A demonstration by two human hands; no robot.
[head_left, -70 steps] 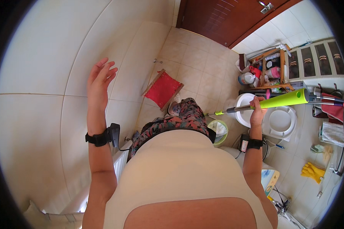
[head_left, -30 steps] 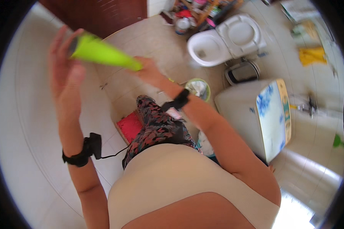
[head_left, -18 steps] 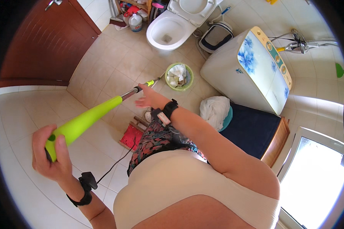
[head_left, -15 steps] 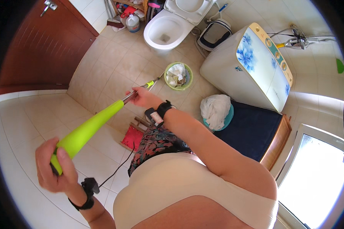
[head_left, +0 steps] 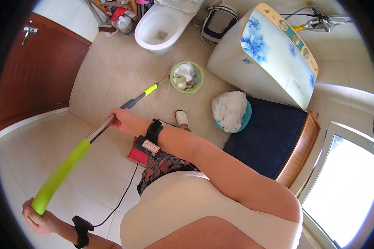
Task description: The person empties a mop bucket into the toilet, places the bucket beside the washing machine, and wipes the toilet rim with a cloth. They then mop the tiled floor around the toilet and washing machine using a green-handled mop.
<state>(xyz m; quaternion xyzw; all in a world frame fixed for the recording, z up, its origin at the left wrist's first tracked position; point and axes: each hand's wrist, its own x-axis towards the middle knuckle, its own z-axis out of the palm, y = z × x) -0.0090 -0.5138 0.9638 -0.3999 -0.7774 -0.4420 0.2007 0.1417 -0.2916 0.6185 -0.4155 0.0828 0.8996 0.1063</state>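
A long pole point(head_left: 99, 130) slants from the lower left toward the middle of the floor. It has a lime-green padded handle point(head_left: 64, 170), a metal shaft and a grey collar. My left hand point(head_left: 39, 220) wraps round the handle's lower end. Farther up, my right hand point(head_left: 119, 120) grips the metal shaft just below the collar. The pole's thin far end meets the side of a light-green waste bin point(head_left: 200, 79) holding crumpled white paper and other litter. What is fixed to that end, if anything, cannot be made out.
A toilet point(head_left: 143, 35) stands beyond the bin, with a washing machine point(head_left: 224, 62) to its right. Nearer are a blue basin point(head_left: 247, 120) with a white plastic bag and a dark-blue covered bench point(head_left: 257, 141). A brown door point(head_left: 37, 70) is at left. My white clog point(head_left: 181, 118) shows.
Both hands and the pole have shifted left, and my left hand is lower. More metal shaft shows between the right hand and the green handle. The view has shifted, and a white clog now shows.
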